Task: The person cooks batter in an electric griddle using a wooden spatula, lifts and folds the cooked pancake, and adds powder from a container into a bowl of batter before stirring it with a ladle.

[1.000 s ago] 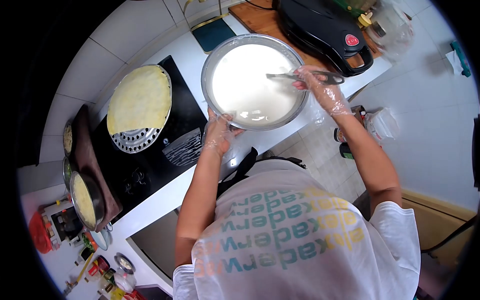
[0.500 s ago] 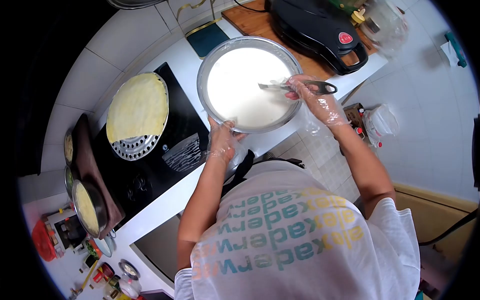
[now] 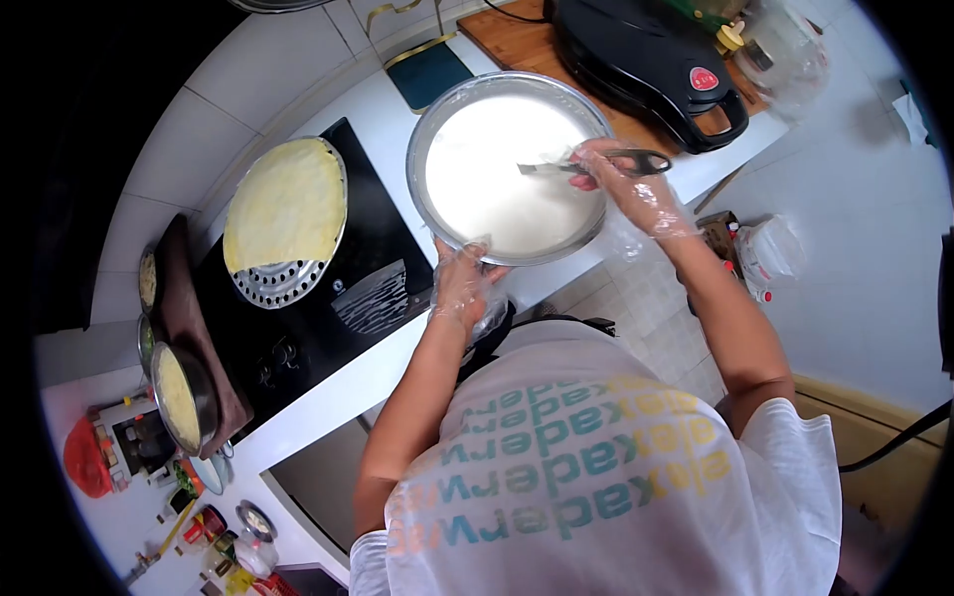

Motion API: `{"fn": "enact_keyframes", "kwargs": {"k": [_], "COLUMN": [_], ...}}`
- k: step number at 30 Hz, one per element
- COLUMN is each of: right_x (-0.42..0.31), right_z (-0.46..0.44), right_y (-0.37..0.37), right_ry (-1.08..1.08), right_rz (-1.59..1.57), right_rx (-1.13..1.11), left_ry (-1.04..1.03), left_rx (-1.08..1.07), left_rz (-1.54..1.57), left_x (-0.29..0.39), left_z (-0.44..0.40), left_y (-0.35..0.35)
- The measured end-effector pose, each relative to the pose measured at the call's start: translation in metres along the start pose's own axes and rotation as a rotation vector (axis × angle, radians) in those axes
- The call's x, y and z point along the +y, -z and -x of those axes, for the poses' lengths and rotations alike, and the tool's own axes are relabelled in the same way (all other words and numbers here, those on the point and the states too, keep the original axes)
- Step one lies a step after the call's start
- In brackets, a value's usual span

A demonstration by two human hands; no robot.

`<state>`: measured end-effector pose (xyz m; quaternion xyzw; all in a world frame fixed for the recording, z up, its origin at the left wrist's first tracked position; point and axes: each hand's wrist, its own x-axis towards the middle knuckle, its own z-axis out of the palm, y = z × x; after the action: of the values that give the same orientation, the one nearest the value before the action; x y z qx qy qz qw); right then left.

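Note:
A wide metal bowl (image 3: 425,204) of white, batter-like liquid (image 3: 487,149) stands on the white counter. My left hand (image 3: 465,281), in a clear plastic glove, is closed on its near-left rim. My right hand (image 3: 618,184), gloved in the same way, grips a black-handled metal utensil (image 3: 651,161) over the bowl's right side. The utensil's metal shaft reaches into the liquid, and its working end is hidden there, so I cannot tell its exact kind.
Left of the bowl, a pale flat sheet of dough (image 3: 283,204) lies on a perforated metal tray (image 3: 288,283) over the black cooktop (image 3: 368,214). A black electric griddle (image 3: 636,74) rests on a wooden board (image 3: 497,40). Farther left sits a bowl of yellowish shreds (image 3: 179,397).
The whole view has shifted slightly, so most things appear farther right. Against the bowl, the utensil's handle end has swung a little away from me. Both hands keep their holds.

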<state>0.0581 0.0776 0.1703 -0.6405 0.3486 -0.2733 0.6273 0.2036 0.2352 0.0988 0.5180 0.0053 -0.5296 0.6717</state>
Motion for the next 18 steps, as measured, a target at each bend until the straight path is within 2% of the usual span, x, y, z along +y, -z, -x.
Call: {"fn": "enact_keyframes", "kwargs": {"k": [1,4,8,9,12,17,18], "right_x": [-0.003,-0.013,-0.027,-0.008,0.000,-0.010,-0.011], "right_z": [0.001,0.000,-0.005,-0.015,-0.017,0.003,0.004], "right_y": [0.004,0.029,0.023,0.028,0.009,0.024,0.032], "right_ry": [-0.061,-0.007,0.026,0.181,0.114,-0.060,-0.031], "right_rz": [0.001,0.120,0.184,0.253,0.049,0.053,0.077], "right_rx": [-0.012,-0.056,0.113,0.045,0.004,-0.033,-0.011], "left_ry": [-0.008,-0.019,-0.024,-0.023,-0.038,-0.035,-0.038], "left_rx": [-0.004,-0.039,-0.071,-0.069,-0.085,-0.042,-0.034], "left_rz": [0.000,0.025,0.071,0.070,0.056,0.035,0.030], "left_x": [0.000,-0.006,-0.005,-0.004,-0.006,-0.003,-0.003], "left_z": [-0.001,-0.003,-0.001,0.000,0.000,0.003,0.002], "left_y": [0.002,0.007,0.006,0.005,0.007,0.004,0.003]}}
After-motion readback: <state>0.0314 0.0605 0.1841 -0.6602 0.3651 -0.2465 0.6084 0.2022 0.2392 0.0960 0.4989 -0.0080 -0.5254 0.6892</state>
